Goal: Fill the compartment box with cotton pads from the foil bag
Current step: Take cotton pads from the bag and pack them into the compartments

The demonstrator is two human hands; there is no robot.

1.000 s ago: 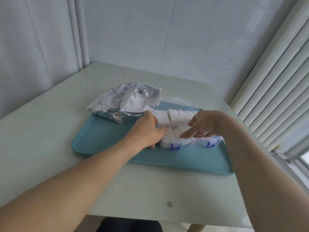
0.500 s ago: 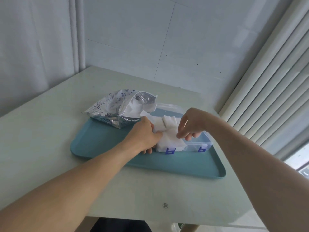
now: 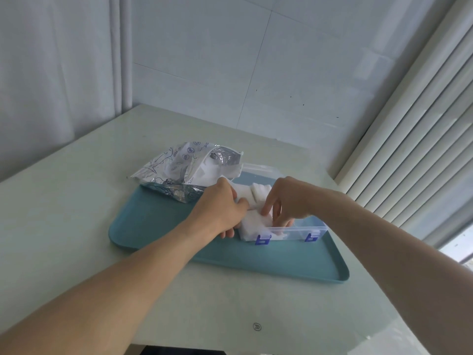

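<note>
A clear compartment box (image 3: 298, 229) with blue latches lies on a teal tray (image 3: 268, 260). White cotton pads (image 3: 252, 224) bulge from its left compartment, and more pads (image 3: 259, 192) lie in the row behind. The opened foil bag (image 3: 179, 172) rests at the tray's far left corner with white pads showing in its mouth. My left hand (image 3: 220, 208) grips the box's left end, thumb on top of the pads. My right hand (image 3: 286, 198) reaches down into the left compartment, its thumb and fingertips pinching the pads there.
The tray sits on a pale table (image 3: 76, 226) set into a room corner. A wall runs along the left and back, and slatted blinds (image 3: 409, 149) along the right. The box's open lid (image 3: 258, 169) lies flat behind it.
My right hand has shifted left from over the box's front right and now points its fingers down into the pads. My left hand has stayed at the box's left end.
</note>
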